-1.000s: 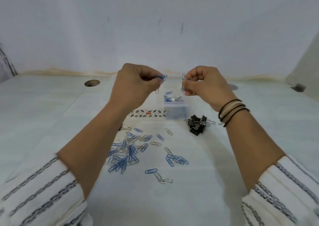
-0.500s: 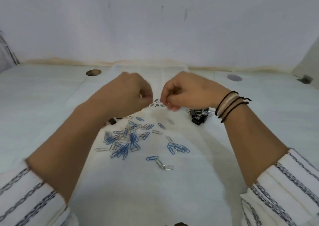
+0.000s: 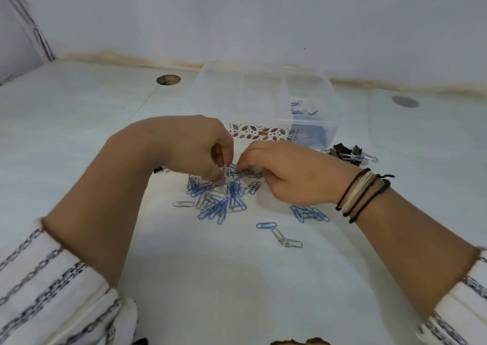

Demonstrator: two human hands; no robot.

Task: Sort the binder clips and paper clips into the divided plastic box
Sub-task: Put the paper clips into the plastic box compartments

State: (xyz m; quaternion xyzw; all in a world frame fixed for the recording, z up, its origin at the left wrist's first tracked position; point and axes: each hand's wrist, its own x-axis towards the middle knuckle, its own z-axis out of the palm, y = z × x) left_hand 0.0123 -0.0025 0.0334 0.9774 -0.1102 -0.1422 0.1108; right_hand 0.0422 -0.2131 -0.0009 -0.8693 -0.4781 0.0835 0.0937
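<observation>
A pile of blue and silver paper clips (image 3: 218, 202) lies on the white table in front of me. My left hand (image 3: 189, 149) and my right hand (image 3: 290, 176) meet at the pile's far edge, and each one's fingertips pinch clips there. The clear divided plastic box (image 3: 263, 94) stands behind the hands, with several paper clips in its right compartment (image 3: 303, 110). Black binder clips (image 3: 347, 153) sit in a heap right of the box's front corner. A single black binder clip (image 3: 158, 170) peeks out behind my left wrist.
Loose blue clips (image 3: 309, 213) lie below my right wrist. A single blue clip (image 3: 266, 225) and linked silver clips (image 3: 287, 240) lie nearer to me. The table has a round hole (image 3: 168, 79) at back left, a grey cap (image 3: 405, 101) at back right, and a wall behind.
Both hands have come down from above the box to the paper clip pile. The box, hidden behind them before, shows again.
</observation>
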